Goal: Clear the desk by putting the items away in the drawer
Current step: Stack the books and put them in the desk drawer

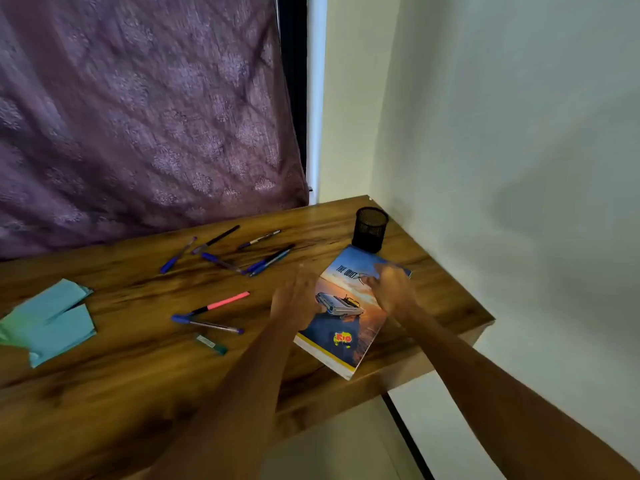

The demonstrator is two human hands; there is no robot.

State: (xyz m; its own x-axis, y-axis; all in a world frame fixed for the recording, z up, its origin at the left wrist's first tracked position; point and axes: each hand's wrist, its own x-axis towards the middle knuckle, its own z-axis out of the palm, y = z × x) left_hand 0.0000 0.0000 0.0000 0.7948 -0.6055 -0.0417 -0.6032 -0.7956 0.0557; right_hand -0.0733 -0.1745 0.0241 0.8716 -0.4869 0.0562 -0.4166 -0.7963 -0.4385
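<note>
Both hands reach out over the right end of the wooden bench [145,393]. Frame is motion-blurred, so finger detail is poor.

Left hand [294,299]: fingers extended and roughly straight, pointing away from the person, spread loosely. It sits at the left edge of the notebook [349,313]; whether the fingertips touch the cover or the bench I cannot tell. It holds nothing that I can see.

Right hand [391,289]: over the far right part of the notebook, fingers bent downward onto the cover near the printed title. It looks to be resting on or taking hold of the far edge (blur prevents saying which), so how far open it is I cannot tell.

Notebook: lies flat on the bench near its right front corner, cover up, showing a car against a sunset, angled to the bench edge. Its far corner lies just beside the black mesh pen cup [370,229], which stands upright near the wall corner.

Other items on the bench: a scatter of blue pens [266,261] behind the left hand; a pink highlighter [225,302], another blue pen [207,323] and a short green-tipped marker [211,344] to its left; light blue folded papers [52,320] at the far left.

Behind: purple patterned curtain [138,116].
</note>
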